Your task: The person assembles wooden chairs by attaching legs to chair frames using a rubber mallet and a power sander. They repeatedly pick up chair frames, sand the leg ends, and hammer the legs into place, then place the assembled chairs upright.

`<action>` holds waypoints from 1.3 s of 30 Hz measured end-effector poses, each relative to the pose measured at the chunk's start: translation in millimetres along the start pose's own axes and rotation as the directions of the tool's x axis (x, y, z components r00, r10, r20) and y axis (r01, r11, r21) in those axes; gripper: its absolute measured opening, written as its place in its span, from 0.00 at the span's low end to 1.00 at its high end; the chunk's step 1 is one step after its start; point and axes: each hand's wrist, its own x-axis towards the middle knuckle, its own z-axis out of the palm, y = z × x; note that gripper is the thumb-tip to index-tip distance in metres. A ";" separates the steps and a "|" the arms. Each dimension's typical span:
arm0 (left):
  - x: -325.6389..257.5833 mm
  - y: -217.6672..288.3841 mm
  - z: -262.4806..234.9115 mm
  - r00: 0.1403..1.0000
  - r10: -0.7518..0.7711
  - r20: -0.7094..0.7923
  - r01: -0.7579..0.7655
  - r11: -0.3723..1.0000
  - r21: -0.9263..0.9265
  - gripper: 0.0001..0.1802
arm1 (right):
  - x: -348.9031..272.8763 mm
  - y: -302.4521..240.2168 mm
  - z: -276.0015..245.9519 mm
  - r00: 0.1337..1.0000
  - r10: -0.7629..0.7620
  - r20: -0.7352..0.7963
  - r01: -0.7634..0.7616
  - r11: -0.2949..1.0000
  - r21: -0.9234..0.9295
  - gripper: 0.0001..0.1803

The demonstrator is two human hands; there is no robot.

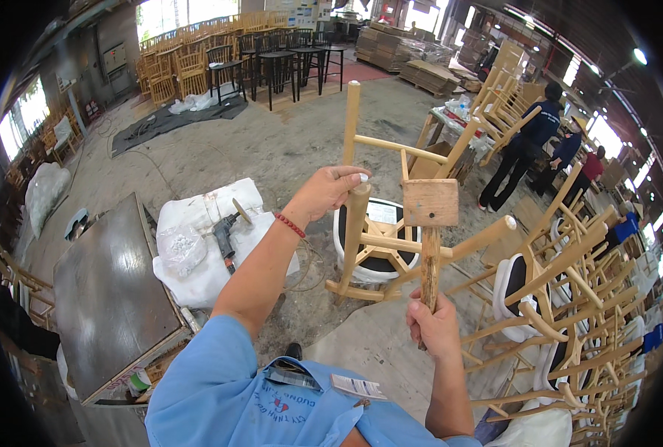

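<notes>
Head view: a light wooden chair (pixel 393 243) stands upside down in front of the person, its 4 legs pointing upward and the underside of its black-and-white seat showing between them. At the near left leg (pixel 354 223), the left hand (pixel 322 195) has thumb and fingertips together on a small white piece (pixel 363 178) at the leg's raised end. A red bead bracelet (pixel 290 225) circles that wrist. The near right leg (pixel 484 237) also shows a white tip.

The right hand (pixel 433 325) is clamped around the lower handle of a wooden mallet (pixel 431 203), held nearly upright with its block head at the top. In the picture, that head appears between the 2 near legs, to the right of the white piece and apart from it.

To the left, a power tool with a disc (pixel 228 237) lies on white padding (pixel 205 201), near a dark-topped counter (pixel 112 290). Many more wooden chairs (pixel 570 320) are piled together on the right. Farther off, black stools (pixel 276 65) stand in front of a crowd of pale chairs (pixel 175 73), and flat brown cardboard (pixel 395 49) is stacked beyond. At the upper right, 3 people (pixel 541 127) are near some chairs.
</notes>
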 end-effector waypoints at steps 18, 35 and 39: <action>3.8 -18.8 -0.4 0.995 0.101 -0.019 -0.102 0.990 -0.094 0.19 | 30.4 -118.1 -4.2 0.992 -0.118 0.037 0.116 0.773 -0.623 0.29; -5.2 -24.6 14.0 0.950 0.259 -0.177 -0.264 0.965 -0.002 0.18 | 41.3 -162.2 6.4 0.998 -0.040 0.041 0.056 0.533 -0.844 0.28; -5.9 -24.1 17.0 0.963 0.188 -0.191 -0.194 0.981 -0.011 0.19 | 40.7 -167.0 1.0 0.994 -0.096 0.044 0.093 0.603 -0.792 0.28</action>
